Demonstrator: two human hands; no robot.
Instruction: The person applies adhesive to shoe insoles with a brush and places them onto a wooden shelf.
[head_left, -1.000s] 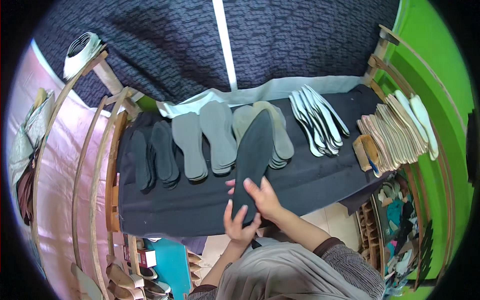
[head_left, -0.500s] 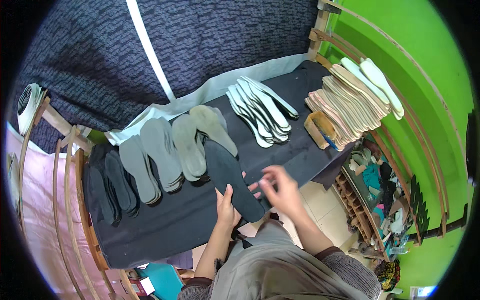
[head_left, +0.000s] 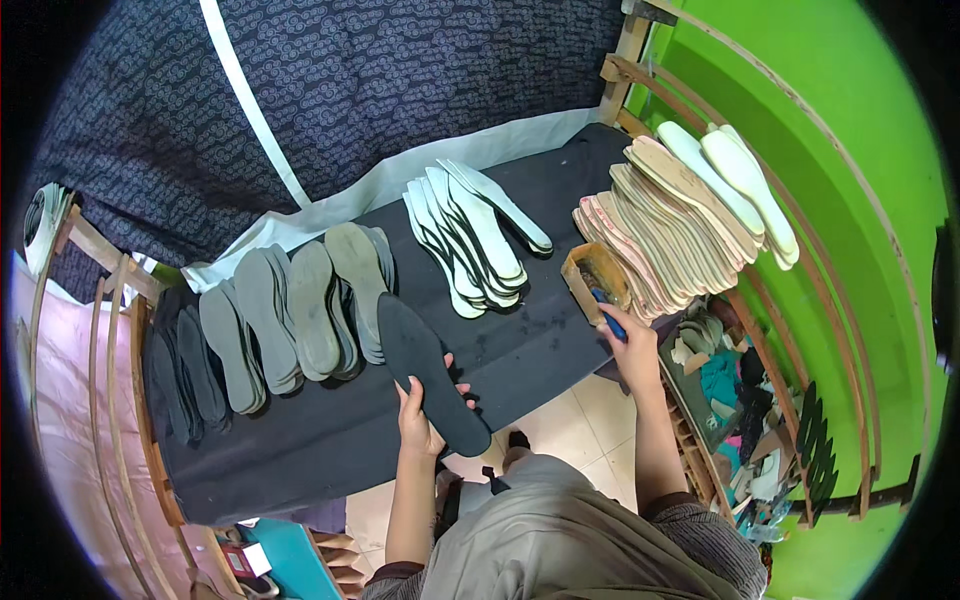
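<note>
My left hand is closed round the lower part of a black shoe insole, thumb on top and fingertips showing past its right edge. The insole is held tilted over the near edge of the black-covered table. Further right, my right hand grips the blue handle of a slim tool. Its far end reaches into a small yellowish-brown open container, so I cannot make out its tip. Beside the container lies a long stack of beige insoles.
White insoles lie fanned at the table's middle. Grey insoles and black insoles overlap in rows at the left. Wooden rails bound the right side. Below stands a shelf heaped with scraps.
My right hand has moved right, away from the black insole, and has taken hold of the blue-handled tool at the container. My left hand still holds the insole. The view has shifted right.
</note>
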